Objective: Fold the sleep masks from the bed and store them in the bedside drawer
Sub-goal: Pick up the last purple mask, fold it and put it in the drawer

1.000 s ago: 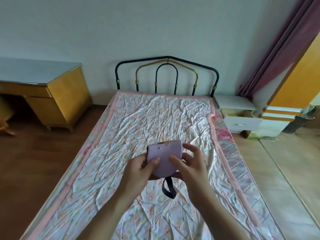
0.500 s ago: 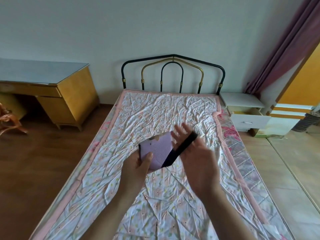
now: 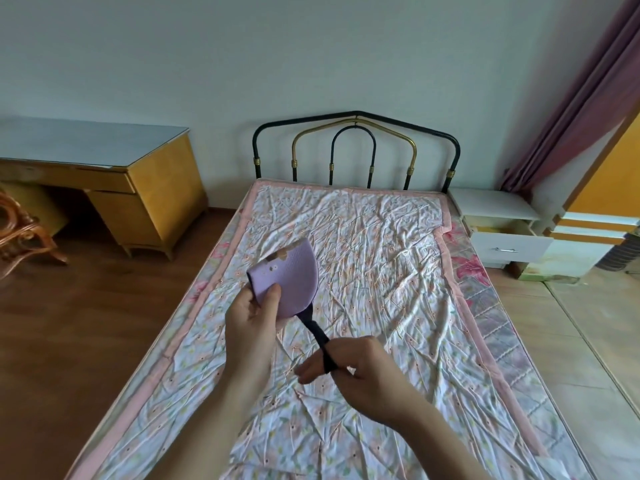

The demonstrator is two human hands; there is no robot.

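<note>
A lilac sleep mask (image 3: 289, 277), folded in half, is held above the bed (image 3: 363, 258). My left hand (image 3: 251, 320) pinches its lower left edge, thumb on top. Its black elastic strap (image 3: 320, 337) runs down and right from the mask. My right hand (image 3: 360, 372) is closed on the strap's loop and holds it taut. The white bedside table (image 3: 491, 206) stands right of the headboard, and its drawer (image 3: 509, 245) is pulled open. What lies inside the drawer is hidden.
A floral sheet covers the bed, with a metal headboard (image 3: 356, 150) at the far end. A yellow desk (image 3: 104, 188) stands on the left by the wall, a carved wooden chair (image 3: 20, 237) beside it. A maroon curtain (image 3: 581, 98) hangs at the right.
My right hand has come down from over the mask, pulling the black strap down and right until it is taut. The left hand tilted the mask up. The view shifted left.
</note>
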